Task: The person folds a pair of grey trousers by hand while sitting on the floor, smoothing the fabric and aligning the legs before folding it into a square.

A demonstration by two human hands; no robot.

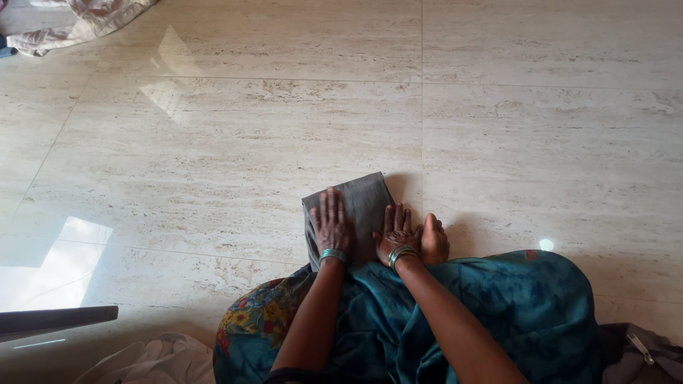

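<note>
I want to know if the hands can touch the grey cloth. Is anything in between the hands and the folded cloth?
Nothing visible. The left hand lies flat on the folded grey cloth, and the right hand presses on its right edge. A bare foot sits beside the right hand, not between hand and cloth.

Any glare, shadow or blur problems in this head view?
Head view: bright window glare on the polished floor at left; soft shadow right of the folded grey cloth; left hand and right hand sharp, evenly lit; slight wide-angle bending near the edges.
</note>
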